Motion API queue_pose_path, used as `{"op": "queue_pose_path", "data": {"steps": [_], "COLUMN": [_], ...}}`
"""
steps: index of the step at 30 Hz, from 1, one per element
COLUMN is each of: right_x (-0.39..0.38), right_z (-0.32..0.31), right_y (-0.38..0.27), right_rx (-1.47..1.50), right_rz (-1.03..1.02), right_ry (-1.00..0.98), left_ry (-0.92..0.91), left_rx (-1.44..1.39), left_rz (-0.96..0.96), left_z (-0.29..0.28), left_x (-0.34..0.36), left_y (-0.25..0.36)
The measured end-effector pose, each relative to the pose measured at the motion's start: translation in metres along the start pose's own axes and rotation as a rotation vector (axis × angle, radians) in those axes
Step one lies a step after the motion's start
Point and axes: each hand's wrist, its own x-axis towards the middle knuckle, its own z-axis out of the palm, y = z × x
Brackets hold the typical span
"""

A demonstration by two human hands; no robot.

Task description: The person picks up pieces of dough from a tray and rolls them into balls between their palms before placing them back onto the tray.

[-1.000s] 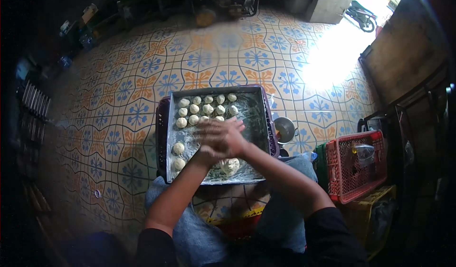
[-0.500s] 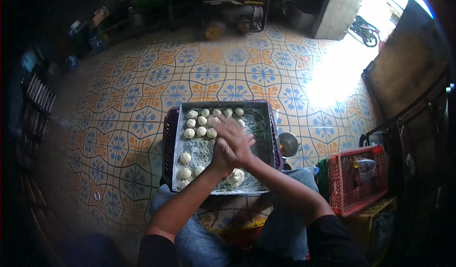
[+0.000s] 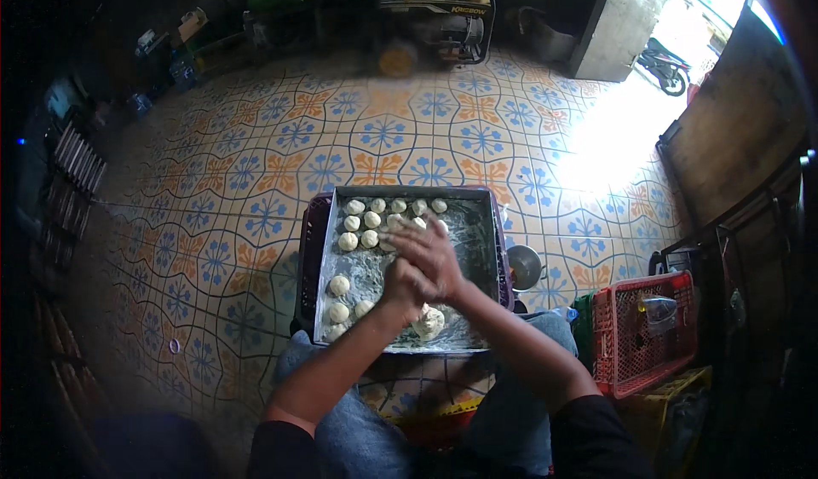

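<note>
My left hand has curled fingers and is cupped under my right hand, whose fingers are stretched out forward. The two palms meet, and whatever lies between them is hidden. Both hands are above a floured square metal tray, which rests on a purple plastic crate. Small pale dough balls sit in rows at the tray's upper left, with several others down its left side. A larger lump of dough lies at the near edge, just behind my hands.
Beside the tray at right are a metal pot, a red crate and a yellow crate. A generator stands at the back on the tiled floor. A bright doorway with a motorbike is at top right; dark racks line the left.
The view has tilted, so tray and floor appear lower and slightly rightward. My hands have stayed together over the tray, the right one's fingers shifting over the left.
</note>
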Motion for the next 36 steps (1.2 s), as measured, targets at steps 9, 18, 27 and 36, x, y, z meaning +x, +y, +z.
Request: {"op": "queue_pose_path", "data": {"steps": [9,18,27,36], "right_x": [-0.017,-0.025,-0.019,-0.002], "right_z": [0.016,0.024,0.017,-0.013], "right_y": [-0.007,-0.027,-0.018,0.023], "right_rx": [0.094,0.159,0.183,-0.165], "right_rz": [-0.013,-0.047,0.136,0.409], "right_ry": [0.088,0.098,0.061,0.09], "left_ry": [-0.016,0.09,-0.196,0.005], "left_rx": [-0.29,-0.204,-0.044,-0.106], "left_rz": [-0.194,-0.295,-0.16,-0.278], "left_z": [-0.004,0.011,-0.018,0.004], "left_x": [0.008,0.005,0.0,0.0], "left_y": [0.032,0.045,0.031,0.052]}}
